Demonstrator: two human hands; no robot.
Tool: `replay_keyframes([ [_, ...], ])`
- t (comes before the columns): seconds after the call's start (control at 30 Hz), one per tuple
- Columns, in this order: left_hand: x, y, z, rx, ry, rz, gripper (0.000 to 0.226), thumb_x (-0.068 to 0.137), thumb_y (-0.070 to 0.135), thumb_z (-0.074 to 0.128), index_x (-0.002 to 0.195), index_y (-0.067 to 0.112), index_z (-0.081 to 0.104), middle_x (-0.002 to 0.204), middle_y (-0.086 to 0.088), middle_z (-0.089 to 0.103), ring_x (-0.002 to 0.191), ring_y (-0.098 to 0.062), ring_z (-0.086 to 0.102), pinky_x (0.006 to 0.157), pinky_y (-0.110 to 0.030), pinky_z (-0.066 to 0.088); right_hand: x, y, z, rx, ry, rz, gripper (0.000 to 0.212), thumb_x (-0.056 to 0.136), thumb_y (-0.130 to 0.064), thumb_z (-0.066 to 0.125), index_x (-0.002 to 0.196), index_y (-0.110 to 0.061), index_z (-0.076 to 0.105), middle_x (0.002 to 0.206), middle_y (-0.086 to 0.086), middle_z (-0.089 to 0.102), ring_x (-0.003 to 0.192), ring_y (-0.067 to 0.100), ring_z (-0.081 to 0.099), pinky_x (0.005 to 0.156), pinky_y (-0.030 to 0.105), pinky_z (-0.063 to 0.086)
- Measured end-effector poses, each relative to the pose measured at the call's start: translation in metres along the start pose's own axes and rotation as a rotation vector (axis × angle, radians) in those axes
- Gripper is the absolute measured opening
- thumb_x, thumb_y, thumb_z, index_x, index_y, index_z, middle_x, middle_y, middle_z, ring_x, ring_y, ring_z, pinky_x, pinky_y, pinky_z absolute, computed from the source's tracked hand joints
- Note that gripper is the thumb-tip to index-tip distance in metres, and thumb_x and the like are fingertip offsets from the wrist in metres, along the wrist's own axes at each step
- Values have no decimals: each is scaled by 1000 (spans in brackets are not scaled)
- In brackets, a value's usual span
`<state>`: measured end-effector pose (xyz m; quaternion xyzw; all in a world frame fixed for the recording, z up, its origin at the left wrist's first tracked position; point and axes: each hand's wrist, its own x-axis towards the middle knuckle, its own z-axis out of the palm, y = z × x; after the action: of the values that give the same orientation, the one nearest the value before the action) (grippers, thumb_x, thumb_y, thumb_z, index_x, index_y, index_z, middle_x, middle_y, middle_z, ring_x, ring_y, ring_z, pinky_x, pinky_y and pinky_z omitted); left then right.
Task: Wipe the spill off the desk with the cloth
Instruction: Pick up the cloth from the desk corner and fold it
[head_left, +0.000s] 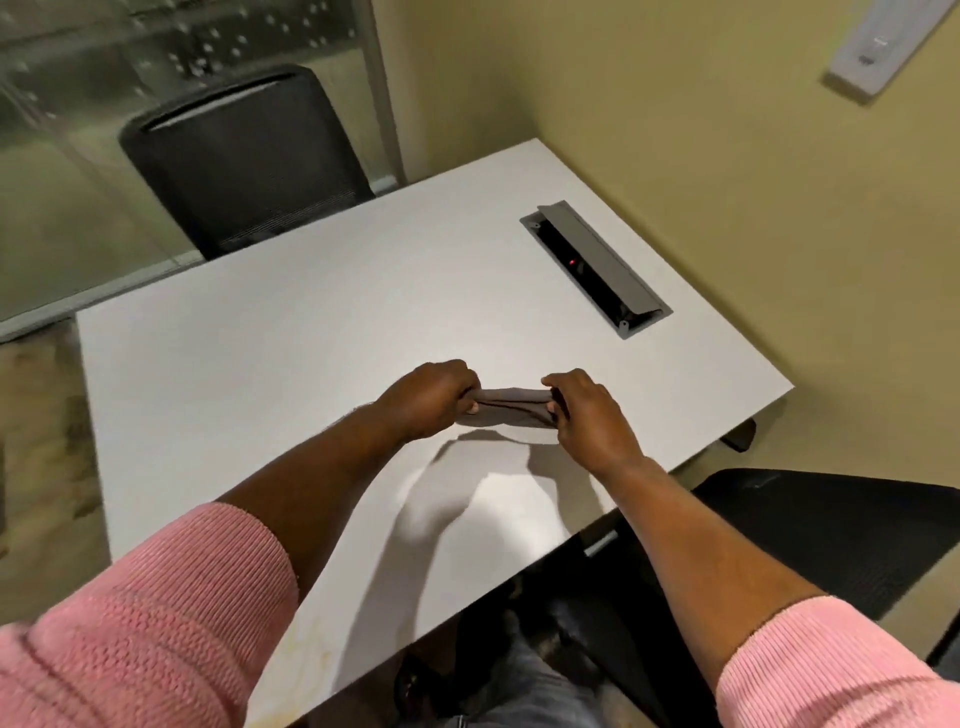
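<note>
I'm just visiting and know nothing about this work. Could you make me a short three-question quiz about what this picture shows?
1. True or false: only one hand grips the cloth.
2. The cable box set into the desk has its lid: A) shut flat, B) raised open, C) missing?
3. What colour are the person's sleeves?

Key
1. False: the left hand and the right hand each pinch one end, with the cloth stretched between them.
2. B.
3. Pink.
</note>
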<state>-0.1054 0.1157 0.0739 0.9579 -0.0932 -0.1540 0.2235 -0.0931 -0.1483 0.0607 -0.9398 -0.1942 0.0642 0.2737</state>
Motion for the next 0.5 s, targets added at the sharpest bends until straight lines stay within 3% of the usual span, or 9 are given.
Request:
replay_keyframes([
  [0.3,-153,-42,-5,47,174,-66,23,104,28,47,107,22,69,104,3,65,90,-23,59,74,-35,44,-34,-111,30,-107,-45,-223,47,78,3,65,122,-13,70,114,8,75,100,35,68,94,46,51],
  [0.4,-200,-55,-7,31,193,-147,19,101,27,53,109,23,70,108,4,67,95,-21,60,82,-40,50,-45,-142,50,-115,-61,-302,43,76,3,62,115,-14,73,106,6,77,93,35,70,90,42,50],
  [0.5,-246,-68,-6,10,230,-217,10,95,28,61,97,22,69,98,8,66,91,-21,61,79,-39,50,-56,-172,70,-131,-87,-369,38,74,2,62,105,-16,75,95,4,78,86,35,70,82,38,46],
])
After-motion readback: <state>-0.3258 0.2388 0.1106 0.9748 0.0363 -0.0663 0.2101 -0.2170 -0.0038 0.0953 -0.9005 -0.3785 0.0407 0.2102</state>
